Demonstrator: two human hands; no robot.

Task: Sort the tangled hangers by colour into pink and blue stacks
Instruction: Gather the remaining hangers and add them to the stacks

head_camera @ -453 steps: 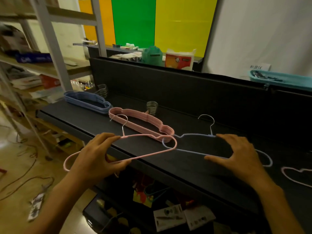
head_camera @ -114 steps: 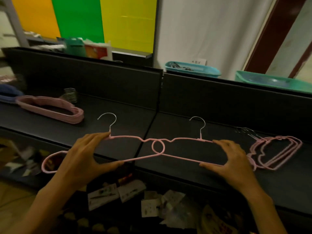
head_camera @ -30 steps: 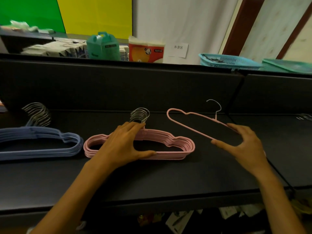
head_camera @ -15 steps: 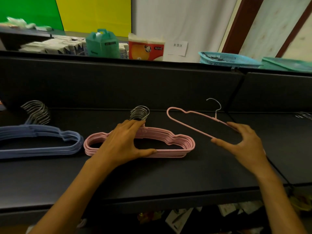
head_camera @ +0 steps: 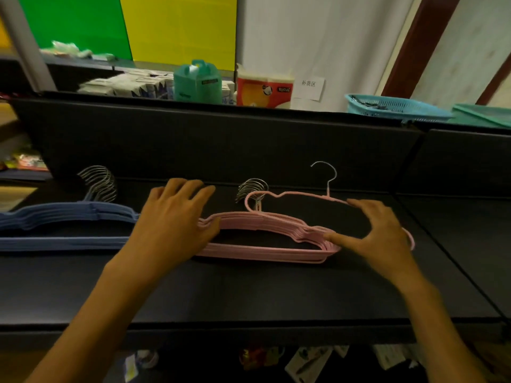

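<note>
A stack of several pink hangers point(head_camera: 265, 248) lies flat on the black shelf point(head_camera: 249, 291), its metal hooks pointing at the back wall. My left hand point(head_camera: 174, 222) rests on the stack's left end, fingers spread and thumb against the pink rim. My right hand point(head_camera: 378, 236) grips a single pink hanger point(head_camera: 293, 193) by its right half and holds it tilted just above the stack, its left loop over the stack's hooks. A stack of blue hangers point(head_camera: 63, 217) lies to the left, its hooks bunched at the back.
A black back wall point(head_camera: 221, 145) rises behind the shelf. Beyond it stand a green box point(head_camera: 197, 81), a red pack of rolls point(head_camera: 264, 89), a paper sign and a blue basket point(head_camera: 395, 106). Papers lie on the floor below the shelf edge.
My right hand has carried the single pink hanger leftward and lower, over the pink stack. My left hand has slid from the stack's middle to its left end.
</note>
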